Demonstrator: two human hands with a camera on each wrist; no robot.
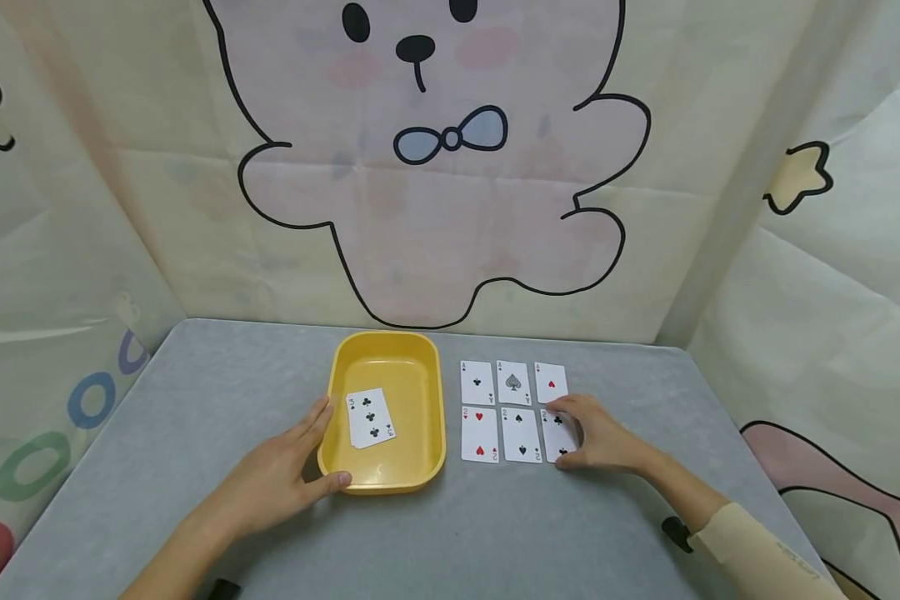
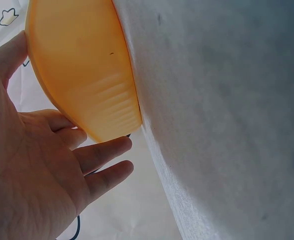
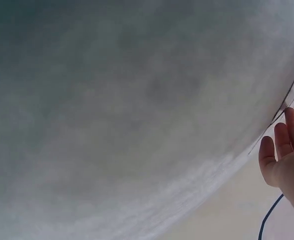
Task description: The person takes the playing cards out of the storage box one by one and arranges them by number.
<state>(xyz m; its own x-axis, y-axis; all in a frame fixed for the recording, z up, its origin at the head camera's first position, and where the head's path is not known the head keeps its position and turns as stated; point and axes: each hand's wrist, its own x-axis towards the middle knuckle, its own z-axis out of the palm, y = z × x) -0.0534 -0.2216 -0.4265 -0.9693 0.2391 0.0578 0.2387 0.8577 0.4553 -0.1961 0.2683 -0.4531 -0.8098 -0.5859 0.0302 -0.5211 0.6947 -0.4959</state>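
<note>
My left hand point(image 1: 288, 479) rests against the left side of a yellow tray point(image 1: 433, 417), thumb at the near-left corner, other fingers along the wall. In the left wrist view those fingers point(image 2: 104, 152) are spread and fairly straight beside the tray point(image 2: 87, 60). Inside the tray lies a small stack of playing cards point(image 1: 370, 418), three of clubs on top. My right hand point(image 1: 603, 437) grips the two of clubs card point(image 1: 557, 433) by its near and far edges, thumb nearest me. Beside it lie the two of spades point(image 1: 521, 435) and two of hearts point(image 1: 480, 433).
Behind the twos is a row of aces: clubs point(image 1: 477, 383), spades point(image 1: 513, 383) and hearts point(image 1: 551, 382). Tray and cards sit on a grey cloth-covered table point(image 1: 450, 542). Printed curtains point(image 1: 450, 242) hang behind the table and at both sides.
</note>
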